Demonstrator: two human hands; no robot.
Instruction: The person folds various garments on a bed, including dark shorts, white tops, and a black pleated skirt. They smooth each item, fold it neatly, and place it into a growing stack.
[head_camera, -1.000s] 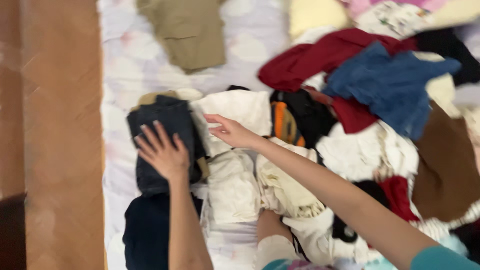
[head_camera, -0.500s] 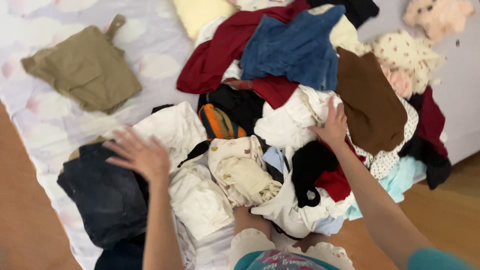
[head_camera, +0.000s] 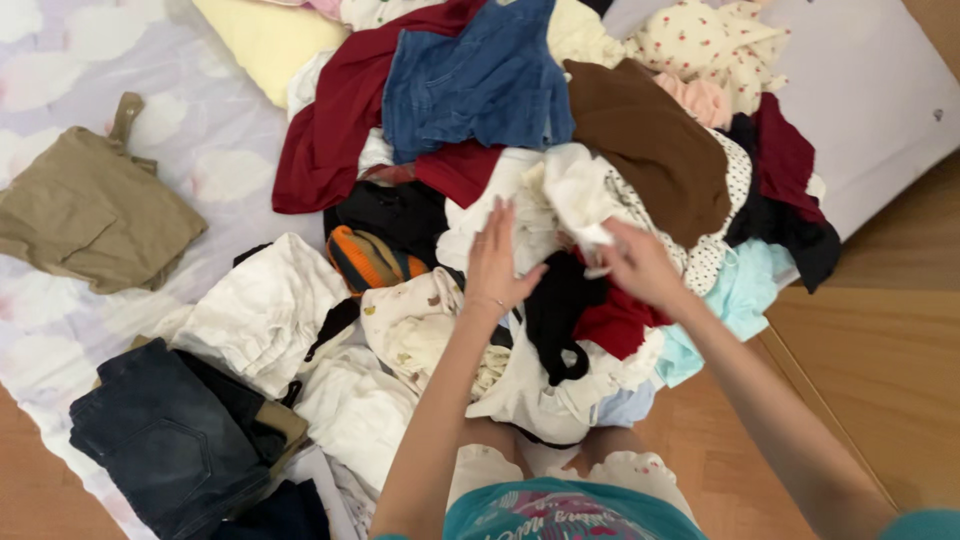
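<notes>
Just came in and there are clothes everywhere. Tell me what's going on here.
A person sits on the floor at a big heap of mixed clothes spread over a pale sheet. Both hands are in the middle of the heap: the right hand grips a white garment, and the left hand is open, flat against the same white fabric. Dark jeans lie folded at the left, and a khaki piece lies apart on the sheet.

wooden floor (head_camera: 880, 340), pale floral sheet (head_camera: 70, 40), soft even light
</notes>
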